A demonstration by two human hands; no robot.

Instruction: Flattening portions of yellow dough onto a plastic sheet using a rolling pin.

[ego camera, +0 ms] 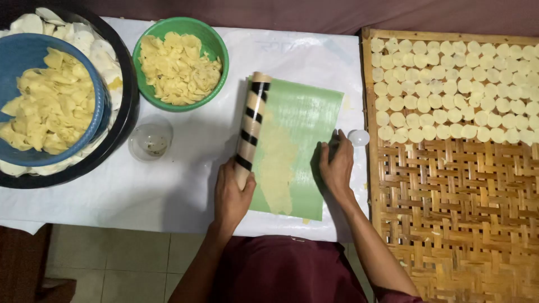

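A: What lies around the green sheet point(306, 120)?
B: Right of it, a woven tray point(460, 219) with pale discs point(460, 84). Left, a black basin point(126, 106), blue bowl point(22, 56), green bowl point(216, 47).
A: And on it?
B: Left hand point(232, 196), fingers wrapped around the striped roller point(251, 132) on its left edge; right hand point(337, 165) flat on its right edge, fingers together.
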